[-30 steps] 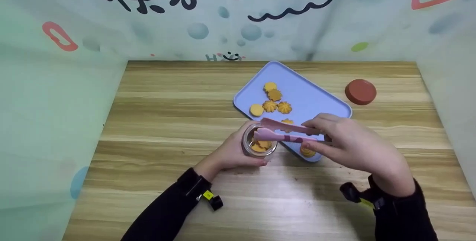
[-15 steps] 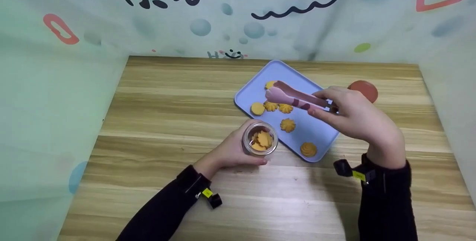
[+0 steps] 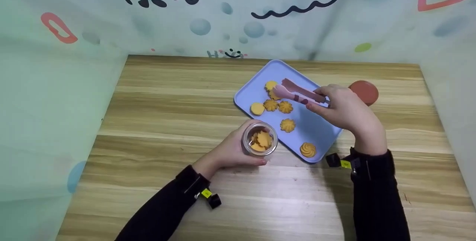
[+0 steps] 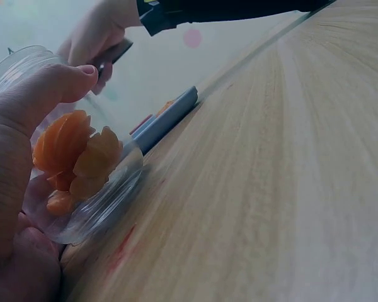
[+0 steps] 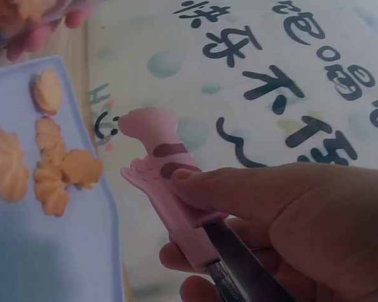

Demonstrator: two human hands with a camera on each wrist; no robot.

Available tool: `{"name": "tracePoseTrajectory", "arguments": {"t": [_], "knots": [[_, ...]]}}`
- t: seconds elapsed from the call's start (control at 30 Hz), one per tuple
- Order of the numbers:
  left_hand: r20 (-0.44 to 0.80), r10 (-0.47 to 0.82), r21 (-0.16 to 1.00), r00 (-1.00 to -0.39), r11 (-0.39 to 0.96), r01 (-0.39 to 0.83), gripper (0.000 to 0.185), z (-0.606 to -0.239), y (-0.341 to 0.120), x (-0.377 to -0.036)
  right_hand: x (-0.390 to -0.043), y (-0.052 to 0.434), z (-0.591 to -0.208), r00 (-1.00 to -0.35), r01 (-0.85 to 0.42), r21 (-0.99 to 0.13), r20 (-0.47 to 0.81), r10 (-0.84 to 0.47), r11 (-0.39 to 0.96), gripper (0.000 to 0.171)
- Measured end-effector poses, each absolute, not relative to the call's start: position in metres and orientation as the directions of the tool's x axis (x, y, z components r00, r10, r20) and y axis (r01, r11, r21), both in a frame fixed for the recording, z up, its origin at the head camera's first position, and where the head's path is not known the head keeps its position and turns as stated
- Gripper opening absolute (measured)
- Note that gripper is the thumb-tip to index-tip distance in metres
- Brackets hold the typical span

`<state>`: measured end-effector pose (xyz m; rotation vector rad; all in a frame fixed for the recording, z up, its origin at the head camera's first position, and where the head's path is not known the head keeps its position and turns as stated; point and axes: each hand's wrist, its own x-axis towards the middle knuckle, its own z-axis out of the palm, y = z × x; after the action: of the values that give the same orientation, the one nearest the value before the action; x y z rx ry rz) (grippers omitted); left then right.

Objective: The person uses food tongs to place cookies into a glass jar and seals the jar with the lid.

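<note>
My left hand point(image 3: 230, 152) holds a clear glass jar point(image 3: 259, 154) upright at the near left edge of the blue tray point(image 3: 314, 124). Inside the jar lie several golden cookies point(image 4: 66, 148), with the mouth uncovered. Thumb and fingers of my right hand point(image 3: 347, 109) grip pink paw-tipped tongs point(image 3: 285, 93) with dark metal handles. The tips of the tongs point(image 5: 148, 126) stand a little apart with nothing between them. They hang above the tray's far part, partly covering a browned cookie point(image 3: 274, 94) in the head view.
Other cookies lie on the tray: round yellow ones point(image 3: 257, 108), flower-shaped ones point(image 3: 287, 125) and a swirled one point(image 3: 308, 150) at the near corner. A red-brown lid point(image 3: 366, 92) sits on the wooden table point(image 3: 167, 103) beyond my right hand. A printed cloth point(image 3: 178, 36) hangs behind.
My right hand has carried the tongs from over the jar mouth away to above the tray's far cookies, and the tips now sit slightly further right. The left hand and jar have stayed put.
</note>
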<state>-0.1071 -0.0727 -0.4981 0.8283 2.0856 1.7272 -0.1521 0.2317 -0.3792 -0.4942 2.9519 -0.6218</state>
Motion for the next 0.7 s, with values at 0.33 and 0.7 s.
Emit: {"name": "tracePoseTrajectory", "arguments": {"t": [0.33,0.7], "knots": [[0.108,0.618,0.975,-0.779,0.086,0.204,0.092,-0.472,-0.075,-0.101,-0.164,0.232,-0.397,-0.960,-0.227,-0.392,-0.066,-0.273,0.892,0.055],[0.098,0.623,0.972,-0.776,0.106,0.208,0.092,-0.471,-0.074,-0.101,-0.168,0.230,-0.406,-0.951,-0.248,-0.387,-0.079,-0.300,0.888,0.048]]}}
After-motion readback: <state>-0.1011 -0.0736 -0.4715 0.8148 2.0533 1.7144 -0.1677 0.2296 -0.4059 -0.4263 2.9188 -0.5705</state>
